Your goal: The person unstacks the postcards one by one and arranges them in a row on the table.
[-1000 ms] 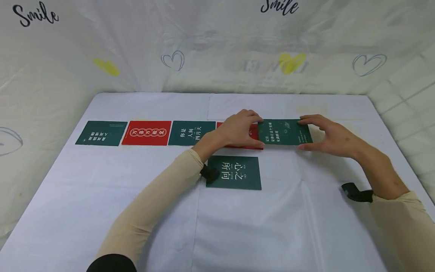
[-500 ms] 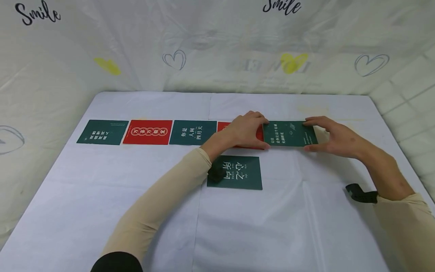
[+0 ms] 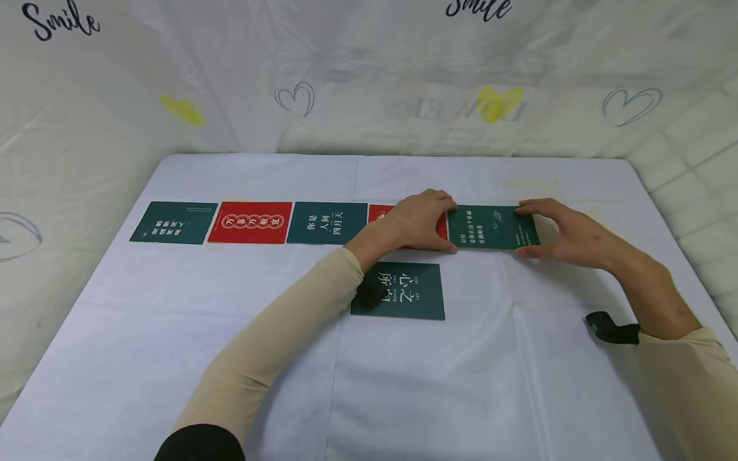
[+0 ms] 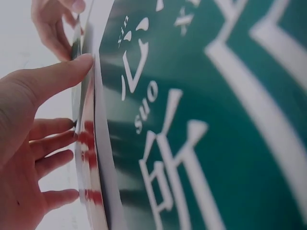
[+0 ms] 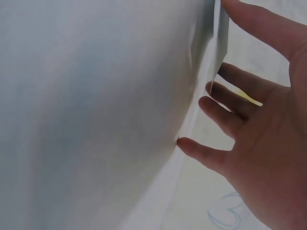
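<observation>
A green card (image 3: 492, 227) with white writing lies at the right end of a row, between both hands. My right hand (image 3: 582, 237) holds its right end, thumb on the near edge and fingers on the far edge. The thumb and fingertips of my left hand (image 3: 418, 221) span the left end of that card the same way. Under the left hand is a red card (image 3: 379, 211), mostly hidden, its edge beside the green one. Nearer to me lies another green card (image 3: 418, 291), partly covered by the black device on the left wrist.
Leftward the row goes on with a green card (image 3: 327, 223), a red card (image 3: 250, 223) and another green card (image 3: 174, 223). All lie on a white-covered table (image 3: 277, 365). Behind it hangs a pale printed sheet (image 3: 369, 77).
Both hands have shifted slightly right with the green card, which now lies beside the red card and covers less of it. Over the last half second they have barely moved.
</observation>
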{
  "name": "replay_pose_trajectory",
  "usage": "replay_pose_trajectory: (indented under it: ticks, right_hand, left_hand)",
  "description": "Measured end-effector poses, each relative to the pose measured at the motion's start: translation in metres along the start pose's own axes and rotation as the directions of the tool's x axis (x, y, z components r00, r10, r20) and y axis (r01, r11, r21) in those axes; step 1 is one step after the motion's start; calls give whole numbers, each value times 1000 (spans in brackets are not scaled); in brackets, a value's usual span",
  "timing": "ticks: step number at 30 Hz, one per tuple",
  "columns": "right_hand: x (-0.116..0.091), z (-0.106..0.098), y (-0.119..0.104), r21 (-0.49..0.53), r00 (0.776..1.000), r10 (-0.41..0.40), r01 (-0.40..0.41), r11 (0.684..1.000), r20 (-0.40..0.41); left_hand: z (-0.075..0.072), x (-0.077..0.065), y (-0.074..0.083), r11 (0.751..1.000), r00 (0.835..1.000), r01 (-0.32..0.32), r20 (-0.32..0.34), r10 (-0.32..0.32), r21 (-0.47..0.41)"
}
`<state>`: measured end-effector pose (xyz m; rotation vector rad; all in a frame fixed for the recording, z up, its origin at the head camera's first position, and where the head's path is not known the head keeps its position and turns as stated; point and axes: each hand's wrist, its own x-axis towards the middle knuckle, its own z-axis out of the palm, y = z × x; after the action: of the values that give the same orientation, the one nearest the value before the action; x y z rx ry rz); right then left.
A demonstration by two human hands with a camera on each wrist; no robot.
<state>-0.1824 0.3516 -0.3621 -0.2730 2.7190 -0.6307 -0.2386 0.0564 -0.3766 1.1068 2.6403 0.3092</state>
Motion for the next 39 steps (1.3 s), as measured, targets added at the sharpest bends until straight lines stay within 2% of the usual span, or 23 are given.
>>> replay_pose_trajectory:
  ticks: [10, 19, 39]
  right_hand:
    - [2, 2, 2, -6, 1000, -16, 16, 1000, -6]
    - [4, 3, 2, -21, 1000, -25, 25, 999, -6]
    - [7, 5, 0, -28, 999, -51, 51, 998, -7]
  left_hand:
    - [0, 2, 3, 1000, 1000, 16, 17, -16, 20]
    - [1, 0, 2, 1000, 1000, 18, 24, -18, -9]
    - [1, 2, 0, 1000, 999, 24, 22, -23, -12]
